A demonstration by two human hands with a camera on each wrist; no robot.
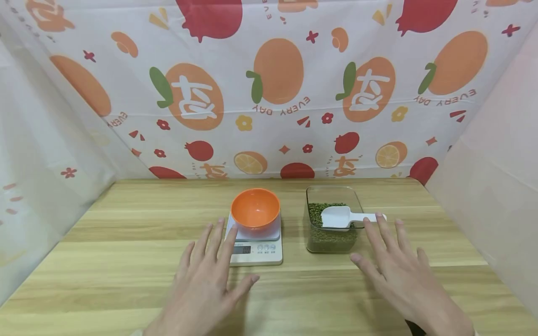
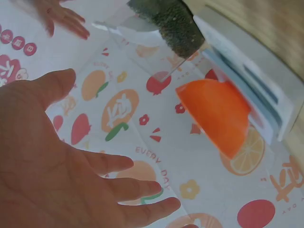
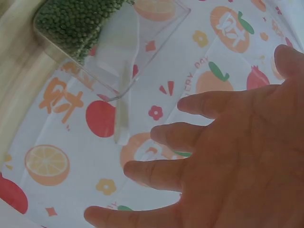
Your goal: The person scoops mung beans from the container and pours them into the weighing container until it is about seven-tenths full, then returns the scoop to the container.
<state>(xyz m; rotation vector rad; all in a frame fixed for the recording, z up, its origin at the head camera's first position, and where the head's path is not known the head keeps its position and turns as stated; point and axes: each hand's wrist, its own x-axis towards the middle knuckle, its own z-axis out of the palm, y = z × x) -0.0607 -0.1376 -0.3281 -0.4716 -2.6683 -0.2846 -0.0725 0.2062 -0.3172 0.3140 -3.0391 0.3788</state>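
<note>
An orange bowl (image 1: 255, 209) sits on the platform of a white kitchen scale (image 1: 269, 252), whose small display is partly covered by a finger in the head view. My left hand (image 1: 206, 275) hovers with spread fingers at the scale's front left, holding nothing. To the right stands a clear square container (image 1: 313, 245) partly filled with green mung beans (image 1: 319, 212). A white scoop (image 1: 336, 217) lies in it, its handle sticking out over the right rim. Close to that handle, my right hand (image 1: 399, 275) is spread and holds nothing.
The wooden table (image 1: 126, 242) bears the scale and container side by side. Behind it hangs a white curtain (image 1: 319, 135) printed with oranges and red fruit, and pale sheets (image 1: 500, 154) rise at both sides.
</note>
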